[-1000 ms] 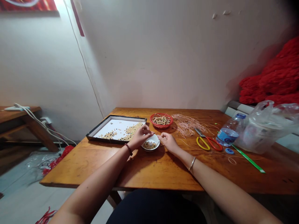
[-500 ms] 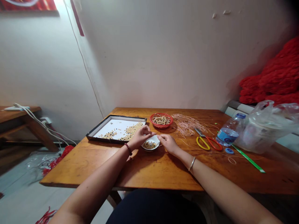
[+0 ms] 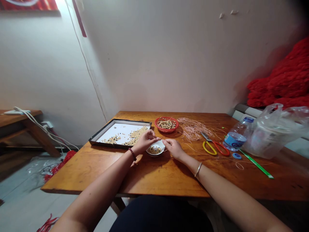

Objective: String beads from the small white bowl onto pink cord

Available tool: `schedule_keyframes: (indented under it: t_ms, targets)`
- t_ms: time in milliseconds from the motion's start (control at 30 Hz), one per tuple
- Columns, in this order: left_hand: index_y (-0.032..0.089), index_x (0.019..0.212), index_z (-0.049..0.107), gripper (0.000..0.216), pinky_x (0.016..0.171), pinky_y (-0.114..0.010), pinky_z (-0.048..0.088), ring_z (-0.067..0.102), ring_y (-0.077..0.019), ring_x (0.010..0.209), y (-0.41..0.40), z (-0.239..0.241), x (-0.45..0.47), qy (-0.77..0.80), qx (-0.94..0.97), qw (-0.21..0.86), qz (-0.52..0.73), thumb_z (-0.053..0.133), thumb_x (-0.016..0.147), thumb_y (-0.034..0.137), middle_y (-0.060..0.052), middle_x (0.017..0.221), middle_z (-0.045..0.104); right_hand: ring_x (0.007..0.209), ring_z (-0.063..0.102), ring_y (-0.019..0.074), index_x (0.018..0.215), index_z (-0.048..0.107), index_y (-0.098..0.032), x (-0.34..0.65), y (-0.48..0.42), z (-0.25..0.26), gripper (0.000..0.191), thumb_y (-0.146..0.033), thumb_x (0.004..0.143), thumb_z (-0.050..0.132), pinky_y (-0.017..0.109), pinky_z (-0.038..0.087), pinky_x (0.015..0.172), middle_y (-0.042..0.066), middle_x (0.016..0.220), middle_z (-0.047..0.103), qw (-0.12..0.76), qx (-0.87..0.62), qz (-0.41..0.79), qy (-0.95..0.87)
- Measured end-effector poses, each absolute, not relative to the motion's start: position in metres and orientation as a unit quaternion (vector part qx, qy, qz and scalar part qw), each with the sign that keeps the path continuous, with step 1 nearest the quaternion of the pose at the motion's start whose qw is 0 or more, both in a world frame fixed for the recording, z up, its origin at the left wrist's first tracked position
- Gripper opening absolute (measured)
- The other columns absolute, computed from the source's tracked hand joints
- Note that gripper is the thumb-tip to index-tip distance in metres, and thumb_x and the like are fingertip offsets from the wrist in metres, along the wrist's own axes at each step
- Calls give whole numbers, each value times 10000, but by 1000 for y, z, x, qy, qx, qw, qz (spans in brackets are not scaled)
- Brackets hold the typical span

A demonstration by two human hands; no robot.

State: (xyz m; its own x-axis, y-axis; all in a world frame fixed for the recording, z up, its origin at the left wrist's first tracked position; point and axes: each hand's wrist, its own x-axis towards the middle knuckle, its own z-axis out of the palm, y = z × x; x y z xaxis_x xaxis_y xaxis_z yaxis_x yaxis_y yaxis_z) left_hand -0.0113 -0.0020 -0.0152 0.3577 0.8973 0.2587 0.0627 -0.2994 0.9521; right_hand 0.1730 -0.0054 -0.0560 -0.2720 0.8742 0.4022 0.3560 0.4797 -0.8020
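A small white bowl (image 3: 162, 152) of tan and dark beads (image 3: 154, 150) stands on the wooden table in front of me. Over its left rim, my left hand (image 3: 145, 141) is closed in a pinch; what lies between its fingertips is too small to make out. My right hand (image 3: 174, 148) pinches at the bowl's right rim, its fingertips near those of the left. A thin pinkish cord (image 3: 169, 157) shows just under the right hand and seems to run from its fingers. Both hands hover close together above the beads.
A black-edged white tray (image 3: 115, 129) with scattered beads lies to the left. Behind the bowl sits a red basket (image 3: 166, 130) of beaded strands. Rightward are loose pink cords (image 3: 193, 129), scissors (image 3: 216, 147), a water bottle (image 3: 238, 135), a green strip (image 3: 258, 166) and a bagged tub (image 3: 270, 135).
Both hands keep nearly the same place and pinch over the bowl. Only very slight finger movement shows; the things on the table have not moved.
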Motion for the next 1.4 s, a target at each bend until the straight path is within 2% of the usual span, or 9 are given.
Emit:
schedule_keyframes:
  t_ms: [500,733,867,1033,1167,1267,1400]
  targets:
    - [174,807,413,413,521,-185,414,597,-112,610,-6,-9,-9,386,687,436,435,711,692,437,20,678,588,549,385,111,562,459,-174,172,-8,-53,457,-502,875,406,231,268,515,-20,543,412,437,-412,291,-744]
    - [167,813,442,416,562,-197,425,592,-113,650,-6,-9,-9,386,713,416,411,709,688,461,10,701,597,538,363,102,547,418,-173,173,-10,-52,442,-473,871,425,233,239,509,-28,528,370,431,-427,268,-749]
    - [145,856,546,372,596,-208,430,599,-126,703,-5,-11,-10,387,764,356,375,682,722,464,-24,758,640,542,391,110,572,440,-176,172,-12,-53,424,-453,889,389,236,250,514,-23,543,408,424,-418,280,-753]
    - [161,785,684,284,636,-224,417,553,-113,666,-11,-12,-8,390,842,177,328,628,790,439,-28,725,652,577,494,141,580,486,-175,172,-13,-54,469,-441,924,309,251,328,590,4,562,519,424,-411,292,-753]
    - [208,811,723,230,656,-234,403,556,-136,721,-17,-9,-6,410,858,62,304,605,820,404,-36,745,651,609,529,159,639,558,-173,173,-14,-51,496,-453,937,278,261,344,604,25,620,589,413,-415,279,-761]
    - [217,830,718,180,674,-235,402,560,-146,761,-17,-8,-6,405,866,45,290,593,837,346,-31,765,661,630,546,166,645,578,-173,173,-16,-49,538,-474,944,248,269,357,628,33,633,604,410,-416,271,-765]
    - [200,892,698,185,712,-233,416,572,-133,780,-13,-10,-8,374,875,102,291,527,880,270,-31,839,670,640,558,171,632,590,-174,174,-17,-50,585,-535,933,243,280,377,653,36,621,599,418,-422,280,-755]
